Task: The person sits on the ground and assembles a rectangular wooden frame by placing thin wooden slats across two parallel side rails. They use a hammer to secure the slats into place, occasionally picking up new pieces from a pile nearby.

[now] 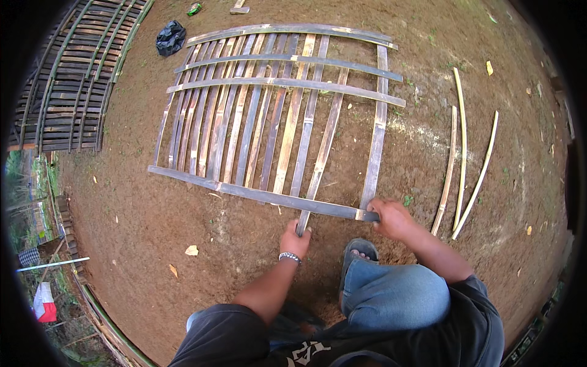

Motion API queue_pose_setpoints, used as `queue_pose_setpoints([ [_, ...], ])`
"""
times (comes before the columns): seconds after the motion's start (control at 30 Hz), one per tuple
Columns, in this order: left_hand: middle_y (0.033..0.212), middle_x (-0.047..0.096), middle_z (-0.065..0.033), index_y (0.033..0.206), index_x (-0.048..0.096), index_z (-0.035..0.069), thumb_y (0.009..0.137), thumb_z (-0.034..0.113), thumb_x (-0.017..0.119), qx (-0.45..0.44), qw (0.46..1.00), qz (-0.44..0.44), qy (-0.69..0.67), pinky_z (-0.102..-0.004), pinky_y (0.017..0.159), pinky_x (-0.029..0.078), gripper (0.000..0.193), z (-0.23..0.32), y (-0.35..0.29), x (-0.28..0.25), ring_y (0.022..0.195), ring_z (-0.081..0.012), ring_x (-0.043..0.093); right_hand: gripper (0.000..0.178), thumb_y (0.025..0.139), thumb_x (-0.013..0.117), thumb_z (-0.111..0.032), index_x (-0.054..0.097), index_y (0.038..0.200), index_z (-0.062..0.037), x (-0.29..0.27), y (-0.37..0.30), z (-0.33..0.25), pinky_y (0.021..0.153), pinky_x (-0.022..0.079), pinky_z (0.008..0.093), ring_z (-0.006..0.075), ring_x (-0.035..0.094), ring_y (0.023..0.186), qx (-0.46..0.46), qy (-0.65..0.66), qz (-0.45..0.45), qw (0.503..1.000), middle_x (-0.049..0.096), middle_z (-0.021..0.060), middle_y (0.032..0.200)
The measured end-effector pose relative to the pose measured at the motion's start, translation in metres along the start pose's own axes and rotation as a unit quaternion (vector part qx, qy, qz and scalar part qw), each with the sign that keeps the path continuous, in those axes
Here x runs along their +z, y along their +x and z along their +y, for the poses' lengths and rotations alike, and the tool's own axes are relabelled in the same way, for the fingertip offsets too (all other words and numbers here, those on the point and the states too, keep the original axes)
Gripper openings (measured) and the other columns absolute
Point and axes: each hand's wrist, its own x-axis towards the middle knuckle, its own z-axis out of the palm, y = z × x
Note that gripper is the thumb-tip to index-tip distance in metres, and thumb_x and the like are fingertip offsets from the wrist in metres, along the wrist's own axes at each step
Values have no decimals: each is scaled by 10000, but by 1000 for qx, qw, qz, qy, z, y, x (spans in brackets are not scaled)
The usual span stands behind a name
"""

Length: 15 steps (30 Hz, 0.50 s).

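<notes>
A bamboo lattice panel lies flat on bare brown earth in front of me, with several long slats running away from me and cross strips over them. My left hand grips the near end of one long slat that sticks out under the near cross strip. My right hand presses on the right end of that cross strip, where it meets the rightmost slat. I crouch with my right knee bent and my sandalled foot beside the hands.
Three loose bamboo strips lie on the ground to the right. A finished lattice panel lies at the far left. A black bag and a green object sit beyond the panel. Dry leaves dot the soil.
</notes>
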Motion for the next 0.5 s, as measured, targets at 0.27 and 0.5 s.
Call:
queue_pose_setpoints([
  [0.27,946,689,-195,1180,604,7,846,273,769,67,997,35,-19,-400,812,524,458,-13,-18,15,856,-302,675,378,724,734,-87,585,1071,-93,7,-5,5,890,510,472,391,634,986,10,3,20,1000,678,171,958],
  [0.5,1011,701,-234,1146,604,-4,798,178,783,108,991,71,-38,-427,853,529,432,19,30,22,939,-361,690,351,735,713,-87,582,1060,-93,4,-5,-2,896,506,480,389,637,990,-13,6,33,999,685,168,966],
])
